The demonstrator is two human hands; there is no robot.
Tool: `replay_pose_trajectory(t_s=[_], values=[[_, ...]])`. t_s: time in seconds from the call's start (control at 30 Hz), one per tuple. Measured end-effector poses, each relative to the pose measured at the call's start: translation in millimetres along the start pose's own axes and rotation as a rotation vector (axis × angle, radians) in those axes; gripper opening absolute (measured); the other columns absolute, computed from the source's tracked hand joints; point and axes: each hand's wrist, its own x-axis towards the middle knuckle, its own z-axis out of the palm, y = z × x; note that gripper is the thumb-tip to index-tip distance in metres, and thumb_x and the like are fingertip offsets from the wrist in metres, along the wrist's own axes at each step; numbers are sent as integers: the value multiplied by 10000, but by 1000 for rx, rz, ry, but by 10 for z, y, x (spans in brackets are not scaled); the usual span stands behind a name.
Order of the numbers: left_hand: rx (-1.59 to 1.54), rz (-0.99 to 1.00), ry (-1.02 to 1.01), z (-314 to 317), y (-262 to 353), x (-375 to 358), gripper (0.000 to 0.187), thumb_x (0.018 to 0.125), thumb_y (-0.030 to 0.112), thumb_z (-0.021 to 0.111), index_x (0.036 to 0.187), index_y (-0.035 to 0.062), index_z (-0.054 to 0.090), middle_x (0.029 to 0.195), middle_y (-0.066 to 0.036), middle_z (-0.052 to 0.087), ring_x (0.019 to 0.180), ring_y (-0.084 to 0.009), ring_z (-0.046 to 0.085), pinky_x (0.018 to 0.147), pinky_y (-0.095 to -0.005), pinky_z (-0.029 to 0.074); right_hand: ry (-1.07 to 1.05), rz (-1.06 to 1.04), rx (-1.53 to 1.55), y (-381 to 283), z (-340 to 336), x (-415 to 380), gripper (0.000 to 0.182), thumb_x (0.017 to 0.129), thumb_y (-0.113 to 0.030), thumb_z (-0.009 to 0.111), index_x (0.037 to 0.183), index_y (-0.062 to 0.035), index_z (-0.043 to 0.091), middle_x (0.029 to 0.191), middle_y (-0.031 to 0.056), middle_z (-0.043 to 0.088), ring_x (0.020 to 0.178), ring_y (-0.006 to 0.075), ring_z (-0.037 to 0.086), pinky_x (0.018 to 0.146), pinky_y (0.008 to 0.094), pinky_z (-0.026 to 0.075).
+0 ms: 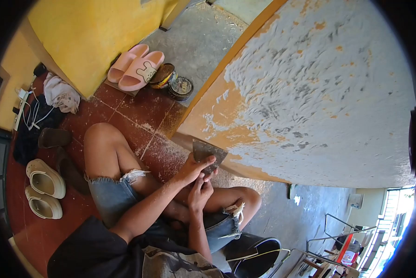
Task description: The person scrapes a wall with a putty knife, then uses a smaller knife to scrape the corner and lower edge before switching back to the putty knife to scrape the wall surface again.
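Observation:
A flat dark scraper plate [207,155] is gripped between the thumb and fingers of my left hand [196,169], close to the lower edge of the wall. Just below it, my right hand [200,193] has its fingers drawn together near the plate's lower end; what they hold, if anything, is hidden. The wall [282,92] beside the plate has patchy white coating with orange areas showing through. Pale flakes and dust [164,155] lie on the red tiles under it.
Pink slippers [141,72] and two round tins [180,87] stand by the yellow wall [92,37]. Beige clogs [46,183], a cloth [61,94] and a power strip [22,104] are at the left. A black bucket [256,259] and metal frames stand at the lower right.

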Motion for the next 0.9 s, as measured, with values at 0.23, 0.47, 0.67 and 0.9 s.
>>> replay_pose_trajectory(t_s=[0.23,0.47,0.67,0.9], values=[[-31,-23,-18,42,46,-51,257,996,289,737,967,45,660,744,-88,703,461,-90,534,426,-231,427,31,-106,-78,-172,11,-28,371,1101,-252,558,907,57,623,763,-4,617,692,57,503,586,257,407],[-46,-37,-32,-24,-22,-20,255,998,282,735,993,40,653,739,-93,698,462,-110,539,420,-248,420,1,30,-74,-237,-26,-46,410,1096,-279,579,909,78,652,727,10,614,704,69,506,609,274,428],[-78,-49,-50,-61,-131,-51,263,999,296,732,990,44,659,751,-98,699,461,-110,534,412,-251,419,-28,66,-112,-221,-111,-79,412,1094,-284,583,903,72,658,694,12,607,669,70,500,578,278,420],[-69,7,-87,-39,-67,20,296,1000,329,730,983,41,661,734,-84,682,461,-87,520,410,-237,421,-53,11,-153,-141,-74,5,399,1094,-271,573,936,82,667,691,38,643,649,77,543,562,286,435]])
